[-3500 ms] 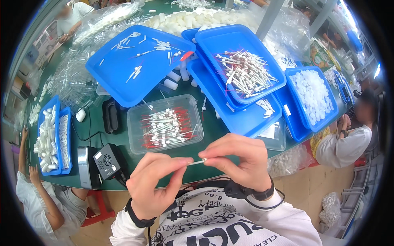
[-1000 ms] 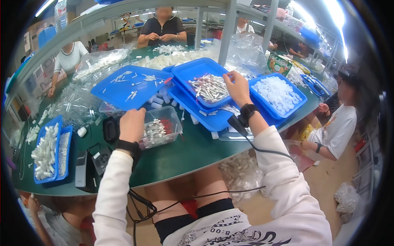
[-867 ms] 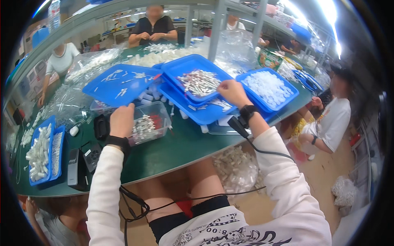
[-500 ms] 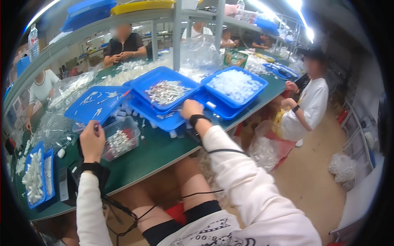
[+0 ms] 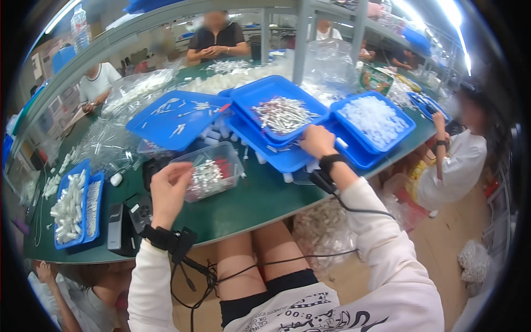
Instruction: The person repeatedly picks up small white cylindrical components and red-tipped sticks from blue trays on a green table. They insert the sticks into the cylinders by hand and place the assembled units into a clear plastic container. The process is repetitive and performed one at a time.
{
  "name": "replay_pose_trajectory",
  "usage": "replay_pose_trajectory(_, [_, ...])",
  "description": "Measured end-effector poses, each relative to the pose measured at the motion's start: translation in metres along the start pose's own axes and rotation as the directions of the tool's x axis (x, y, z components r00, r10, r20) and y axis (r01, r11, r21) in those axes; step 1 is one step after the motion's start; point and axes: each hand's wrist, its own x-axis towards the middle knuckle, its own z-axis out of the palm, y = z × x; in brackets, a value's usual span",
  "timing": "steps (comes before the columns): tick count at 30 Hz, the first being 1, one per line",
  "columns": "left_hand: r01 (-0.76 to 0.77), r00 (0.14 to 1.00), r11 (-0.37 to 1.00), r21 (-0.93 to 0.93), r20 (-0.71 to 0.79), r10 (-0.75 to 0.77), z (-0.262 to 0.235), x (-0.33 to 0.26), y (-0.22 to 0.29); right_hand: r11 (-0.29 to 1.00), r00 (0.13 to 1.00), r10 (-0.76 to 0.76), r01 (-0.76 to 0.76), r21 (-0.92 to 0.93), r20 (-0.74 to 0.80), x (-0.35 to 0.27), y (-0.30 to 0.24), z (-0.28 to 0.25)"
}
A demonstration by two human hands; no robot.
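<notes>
Clear plastic bin (image 5: 236,161) just beside the left hand (image 5: 168,192)

Shows tan floor (image 5: 431,243) at near right, stretching toward far right | spreads green-topped table (image 5: 254,205) from left to right | raises grey metal frame (image 5: 303,50) with upright posts at far side | glows with white tube lights (image 5: 452,17) at far right, strip light (image 5: 63,15) at far left | dims into rack (image 5: 499,206) along right edge

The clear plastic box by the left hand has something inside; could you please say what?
Small white pieces and thin red bits lie heaped in the clear plastic box. The left hand covers part of its left side, and the pieces hide what lies beneath.
</notes>
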Motion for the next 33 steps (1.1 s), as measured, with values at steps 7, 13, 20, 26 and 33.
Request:
replay_pose_trajectory(7, [0.032, 0.975, 0.999, -0.036, 0.219, -0.023, -0.006, -0.014, 0.026, 0.985, 0.926, -0.171, 0.152, -0.083, -0.338, -0.032, -0.011, -0.041])
replay_pose_trajectory(13, [0.131, 0.98, 0.962, -0.238, 0.181, -0.089, -0.002, -0.029, 0.063, 0.389, 0.898, -0.439, 0.201, 0.899, -0.011, -0.097, -0.103, -0.084])
replay_pose_trajectory(20, [0.023, 0.994, 0.978, -0.206, 0.111, 0.0, -0.007, -0.029, 0.081, -0.04, 0.83, -0.557, 0.01, 0.999, -0.031, -0.105, -0.141, -0.06])
replay_pose_trajectory(26, [-0.023, 0.994, 0.992, -0.122, 0.107, 0.036, -0.007, -0.023, 0.07, -0.074, 0.783, -0.62, -0.003, 0.997, -0.044, -0.099, -0.135, -0.053])
replay_pose_trajectory(33, [-0.031, 0.993, 0.993, -0.111, 0.111, 0.044, 0.006, -0.021, 0.064, 0.084, 0.807, -0.588, 0.125, 0.989, -0.052, -0.099, -0.119, -0.057])
